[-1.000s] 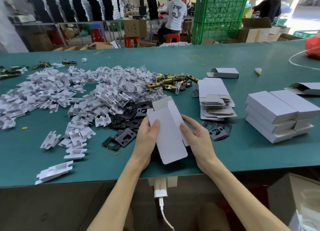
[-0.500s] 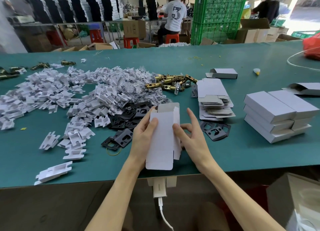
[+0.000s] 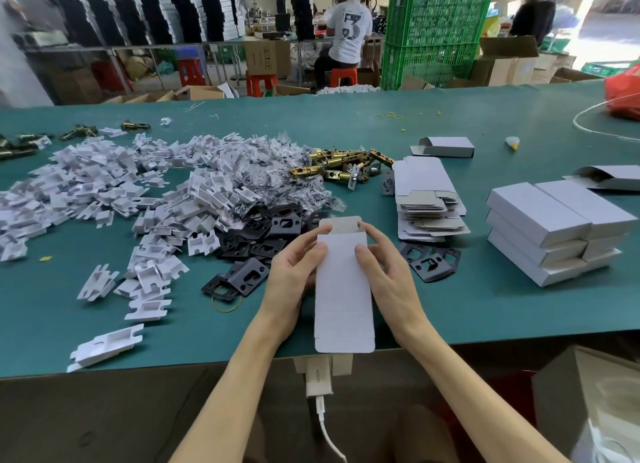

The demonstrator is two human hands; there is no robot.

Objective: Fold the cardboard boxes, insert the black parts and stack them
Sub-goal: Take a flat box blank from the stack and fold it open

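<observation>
A white cardboard box [image 3: 343, 289] stands lengthwise between my hands above the table's front edge, its far flap open. My left hand [image 3: 294, 272] grips its left side, thumb on top. My right hand [image 3: 384, 272] grips the right side, thumb on the face. Black metal parts [image 3: 263, 240] lie in a heap just beyond my left hand, and two more black parts [image 3: 431, 260] lie right of my right hand. A pile of flat box blanks [image 3: 426, 192] sits behind those. Folded boxes [image 3: 550, 230] are stacked at the right.
A wide heap of white plastic inserts [image 3: 114, 192] covers the green table [image 3: 467, 306] on the left. Brass latch parts [image 3: 343, 166] lie mid-table. Two open boxes [image 3: 445, 146] rest farther back right. A charger [image 3: 318, 376] hangs at the table edge. People work behind.
The box blank went from tilted and flat to straight between my hands, opened into a sleeve. Both hands shifted up along its sides toward the far end.
</observation>
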